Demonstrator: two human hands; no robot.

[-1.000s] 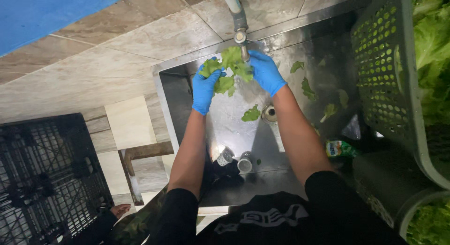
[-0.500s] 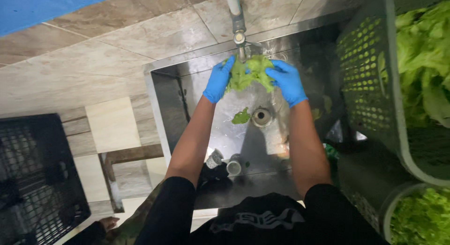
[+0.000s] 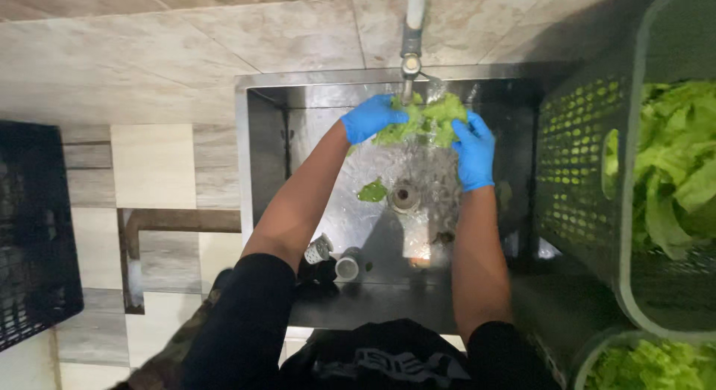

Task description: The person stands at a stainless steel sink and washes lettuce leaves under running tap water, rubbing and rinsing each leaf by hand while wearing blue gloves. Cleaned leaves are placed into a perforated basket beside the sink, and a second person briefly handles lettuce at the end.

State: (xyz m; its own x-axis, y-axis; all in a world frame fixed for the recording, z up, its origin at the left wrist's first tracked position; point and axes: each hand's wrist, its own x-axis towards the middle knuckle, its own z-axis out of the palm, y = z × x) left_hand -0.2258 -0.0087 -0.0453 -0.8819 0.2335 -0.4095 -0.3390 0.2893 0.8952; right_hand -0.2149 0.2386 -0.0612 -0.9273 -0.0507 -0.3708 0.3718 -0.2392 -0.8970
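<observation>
Steel lines the sink (image 3: 261,174) beneath both hands, a deep square basin set against a wall of beige stone tiles (image 3: 224,39); paler tiles cover the floor (image 3: 153,166) off to the left of the left arm. Both hands wear blue gloves. The left hand (image 3: 371,118) and the right hand (image 3: 473,151) are closed from either side on a bunch of green lettuce leaves (image 3: 425,118), held up at the far end of the basin directly under the metal tap (image 3: 410,39), with water running over the leaves and splashing on the sink bottom.

Below the hands, the round drain (image 3: 405,196) sits in the basin floor, and a loose leaf scrap (image 3: 372,191) lies just left of it. Nearer the body, under the left forearm, two small pale cup-like pieces (image 3: 332,257) lie on their sides on the basin floor. Right of the right hand stands a green perforated basket (image 3: 574,159) filled with more lettuce (image 3: 679,166), just beside the sink. A black crate (image 3: 33,233) stands well to the left of the left arm.

The basket and crate are cut off by the frame edges. What the small pieces near the body are cannot be made out, and the fingertips are buried in the leaves.
</observation>
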